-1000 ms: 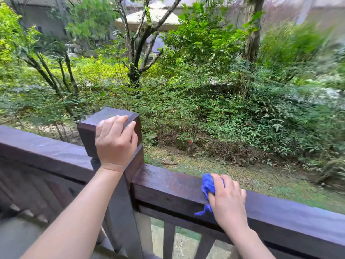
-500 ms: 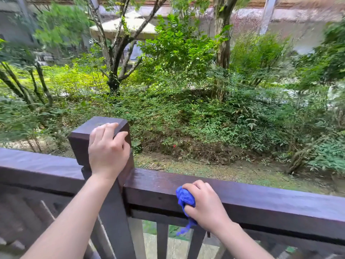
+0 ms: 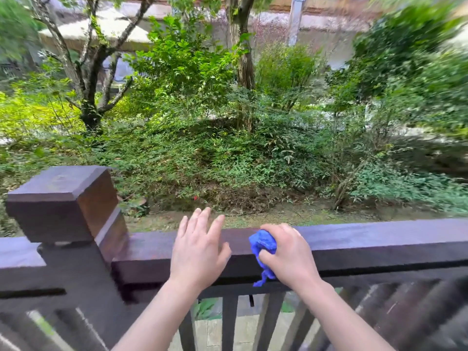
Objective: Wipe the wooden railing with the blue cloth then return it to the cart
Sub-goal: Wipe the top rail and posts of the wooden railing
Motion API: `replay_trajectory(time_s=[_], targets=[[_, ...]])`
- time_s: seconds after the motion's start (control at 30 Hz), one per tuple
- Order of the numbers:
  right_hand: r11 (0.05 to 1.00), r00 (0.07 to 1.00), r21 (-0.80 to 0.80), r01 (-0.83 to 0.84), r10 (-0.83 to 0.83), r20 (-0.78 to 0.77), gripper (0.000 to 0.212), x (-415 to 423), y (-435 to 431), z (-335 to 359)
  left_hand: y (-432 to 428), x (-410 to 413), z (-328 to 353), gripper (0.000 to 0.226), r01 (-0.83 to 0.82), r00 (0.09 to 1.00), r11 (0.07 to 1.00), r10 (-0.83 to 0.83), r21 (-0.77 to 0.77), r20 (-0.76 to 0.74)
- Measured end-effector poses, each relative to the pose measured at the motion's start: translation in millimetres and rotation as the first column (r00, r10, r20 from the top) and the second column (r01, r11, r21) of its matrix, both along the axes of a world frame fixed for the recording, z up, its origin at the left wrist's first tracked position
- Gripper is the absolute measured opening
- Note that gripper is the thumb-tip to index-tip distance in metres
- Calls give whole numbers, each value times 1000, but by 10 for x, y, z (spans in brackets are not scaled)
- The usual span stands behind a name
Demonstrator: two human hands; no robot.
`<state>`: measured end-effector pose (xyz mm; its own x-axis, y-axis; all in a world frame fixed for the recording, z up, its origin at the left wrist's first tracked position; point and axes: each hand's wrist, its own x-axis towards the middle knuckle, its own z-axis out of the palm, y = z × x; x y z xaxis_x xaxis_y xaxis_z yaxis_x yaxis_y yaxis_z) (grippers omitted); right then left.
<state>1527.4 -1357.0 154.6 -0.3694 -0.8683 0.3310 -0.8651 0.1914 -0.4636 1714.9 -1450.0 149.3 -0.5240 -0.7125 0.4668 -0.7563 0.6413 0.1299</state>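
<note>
A dark brown wooden railing point(image 3: 374, 244) runs across the lower part of the view, with a square post point(image 3: 63, 201) at the left. My right hand point(image 3: 286, 254) grips a bunched blue cloth point(image 3: 263, 245) and presses it against the top and near face of the rail; a tail of cloth hangs below my fist. My left hand point(image 3: 200, 249) is over the rail just left of the cloth, fingers spread, holding nothing. No cart is in view.
Vertical balusters point(image 3: 230, 323) stand under the rail. Beyond it the ground drops to a garden with shrubs point(image 3: 228, 153), a tree trunk point(image 3: 88, 97) and a pale wall at the back.
My left hand has come off the post cap and moved right, over the rail beside the cloth. The view has swung to the right; my right hand still holds the cloth on the rail.
</note>
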Motion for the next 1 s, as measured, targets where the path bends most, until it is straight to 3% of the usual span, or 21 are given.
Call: replay_trajectory(time_s=[0.23,0.73,1.0], targets=[[988,990,-70,134,-136,-26,52,-602,564,108,345,-694,-108,70,75,990,997,-79,34,116],[921,917,-61,384,-388,-89,53,-2545,2435,147,1747,-3222,-46,68,352,931,933,-357,75,74],[817,813,-12,576,-574,-94,54,-3411,3573,54,2703,-4469,-82,64,551,826,827,-559,109,65]])
